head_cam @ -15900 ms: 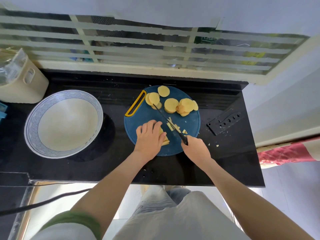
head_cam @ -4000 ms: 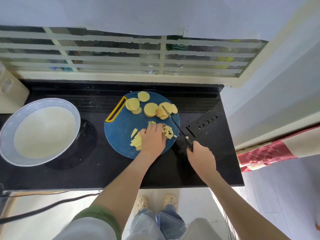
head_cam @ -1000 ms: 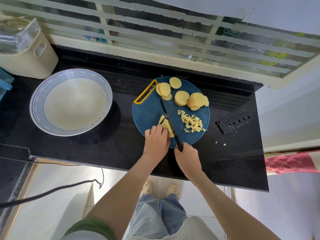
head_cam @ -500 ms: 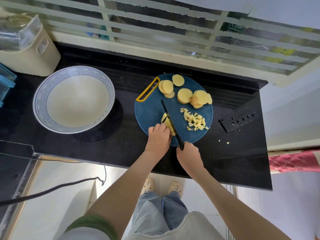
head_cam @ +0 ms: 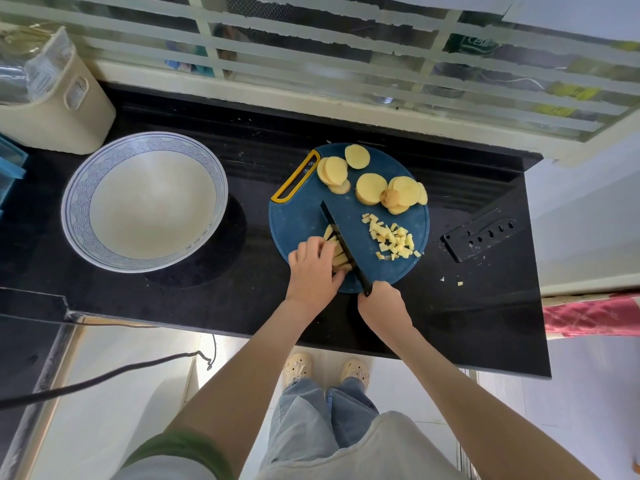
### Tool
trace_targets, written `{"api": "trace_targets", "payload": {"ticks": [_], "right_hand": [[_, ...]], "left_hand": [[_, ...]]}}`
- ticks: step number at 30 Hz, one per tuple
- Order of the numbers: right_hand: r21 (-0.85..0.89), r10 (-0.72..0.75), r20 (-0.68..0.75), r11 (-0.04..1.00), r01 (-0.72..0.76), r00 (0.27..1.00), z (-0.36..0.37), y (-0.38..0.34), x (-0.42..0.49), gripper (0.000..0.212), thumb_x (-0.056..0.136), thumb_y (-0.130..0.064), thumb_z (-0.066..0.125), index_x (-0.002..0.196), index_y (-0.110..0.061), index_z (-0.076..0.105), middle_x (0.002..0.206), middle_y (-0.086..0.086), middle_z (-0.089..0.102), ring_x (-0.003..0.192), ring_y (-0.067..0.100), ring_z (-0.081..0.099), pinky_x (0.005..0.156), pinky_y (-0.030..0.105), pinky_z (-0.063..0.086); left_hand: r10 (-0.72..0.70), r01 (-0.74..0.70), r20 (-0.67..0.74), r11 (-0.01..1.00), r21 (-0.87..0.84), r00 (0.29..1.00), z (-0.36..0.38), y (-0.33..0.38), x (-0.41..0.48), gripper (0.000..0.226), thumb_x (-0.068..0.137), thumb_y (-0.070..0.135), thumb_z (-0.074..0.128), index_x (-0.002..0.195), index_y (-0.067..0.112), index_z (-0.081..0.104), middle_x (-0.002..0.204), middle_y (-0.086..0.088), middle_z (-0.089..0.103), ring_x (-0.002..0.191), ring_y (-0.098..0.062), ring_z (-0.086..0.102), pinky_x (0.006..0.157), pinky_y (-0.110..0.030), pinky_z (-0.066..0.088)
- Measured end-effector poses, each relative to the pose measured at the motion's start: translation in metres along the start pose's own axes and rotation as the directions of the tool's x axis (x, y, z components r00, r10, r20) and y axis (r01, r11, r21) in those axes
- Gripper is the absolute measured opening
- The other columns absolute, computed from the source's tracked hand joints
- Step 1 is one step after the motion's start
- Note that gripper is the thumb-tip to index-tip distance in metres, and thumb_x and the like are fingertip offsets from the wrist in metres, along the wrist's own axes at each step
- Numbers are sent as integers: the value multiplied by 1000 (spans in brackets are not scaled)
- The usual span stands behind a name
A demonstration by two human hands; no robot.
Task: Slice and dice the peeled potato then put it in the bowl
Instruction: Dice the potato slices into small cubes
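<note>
A round blue cutting board (head_cam: 304,216) with a yellow handle lies on the black counter. Several round potato slices (head_cam: 372,188) sit along its far edge, and a pile of small potato cubes (head_cam: 393,240) lies at its right. My left hand (head_cam: 313,268) presses curled fingers down on a stack of potato strips (head_cam: 337,252) near the board's front. My right hand (head_cam: 381,304) grips the handle of a black knife (head_cam: 341,237), whose blade rests against the right side of the strips. The white bowl (head_cam: 79,206) with a blue patterned rim stands to the left with nothing in it.
A black knife sheath (head_cam: 479,235) lies on the counter right of the board, with small potato bits (head_cam: 460,283) in front of it. A cream container (head_cam: 59,109) stands at the back left. A barred window runs behind the counter.
The knife blade has stayed against the strips under my left hand. The cube pile at the right is unchanged over the last second; it is larger than 4 seconds ago.
</note>
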State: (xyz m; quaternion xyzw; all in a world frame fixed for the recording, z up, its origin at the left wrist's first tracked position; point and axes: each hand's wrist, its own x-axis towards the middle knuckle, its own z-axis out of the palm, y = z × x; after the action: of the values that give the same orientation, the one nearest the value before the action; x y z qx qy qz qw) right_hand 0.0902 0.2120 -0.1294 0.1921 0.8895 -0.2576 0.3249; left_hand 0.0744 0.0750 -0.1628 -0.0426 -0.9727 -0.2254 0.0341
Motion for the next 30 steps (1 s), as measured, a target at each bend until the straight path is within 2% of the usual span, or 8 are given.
{"api": "trace_targets", "payload": {"ticks": [3,6,10,13,18,23,27,30], "right_hand": [[-5,-2,1,1000,2,1000,0,0,2,22,97,-25,49,109,-8,56,91,7,60,83,20,64,78,35,58],[2,-22,-4,1000,22,1000,-1,-1,5,22,97,-24,48,108,-7,57,88,7,59,81,19,63,74,32,57],[12,-37,-8,999,37,999,-1,0,7,20,97,-24,48,104,-8,57,87,6,59,79,19,62,73,32,56],[13,-39,-10,999,39,999,0,1,8,15,96,-23,48,98,-10,56,83,5,57,75,17,60,69,31,54],[59,-80,-33,995,82,996,-2,-6,14,16,95,-20,47,86,-8,53,73,3,52,64,16,53,53,24,42],[-4,-142,-48,990,142,989,-6,-9,13,19,96,-17,44,81,-8,51,67,0,47,57,10,46,48,21,33],[-12,-97,-77,995,96,992,-18,3,12,19,96,-17,42,79,-11,49,72,4,52,60,13,49,50,24,37],[-9,-67,-125,998,67,990,-34,10,12,20,96,-18,41,76,-14,45,72,3,51,59,13,48,49,24,34]], "left_hand": [[-26,31,89,998,-57,996,1,-3,4,56,81,35,69,128,11,51,128,-9,48,116,-26,44,99,-42,32],[4,6,106,996,-91,994,3,-5,6,61,84,34,67,135,8,46,134,-11,45,123,-27,42,105,-41,29],[-16,26,83,992,-123,996,2,-6,6,69,82,35,70,137,3,42,135,-14,43,124,-29,40,107,-42,30],[-4,18,117,992,-123,993,1,-7,10,71,83,38,67,138,3,39,135,-12,43,124,-27,38,107,-39,27],[57,-46,121,995,-92,991,0,-10,16,68,81,41,67,134,6,43,128,-9,45,118,-25,42,103,-36,28],[77,-72,130,996,-46,989,-4,-14,15,65,81,45,65,131,9,46,126,-6,46,118,-24,42,101,-35,25],[97,-94,162,995,-27,982,-8,-16,15,65,84,51,60,134,14,43,127,-1,43,119,-20,38,98,-34,22],[80,-76,160,997,-30,984,-13,-14,20,64,88,53,55,138,16,41,126,0,44,118,-19,39,98,-35,23]]}}
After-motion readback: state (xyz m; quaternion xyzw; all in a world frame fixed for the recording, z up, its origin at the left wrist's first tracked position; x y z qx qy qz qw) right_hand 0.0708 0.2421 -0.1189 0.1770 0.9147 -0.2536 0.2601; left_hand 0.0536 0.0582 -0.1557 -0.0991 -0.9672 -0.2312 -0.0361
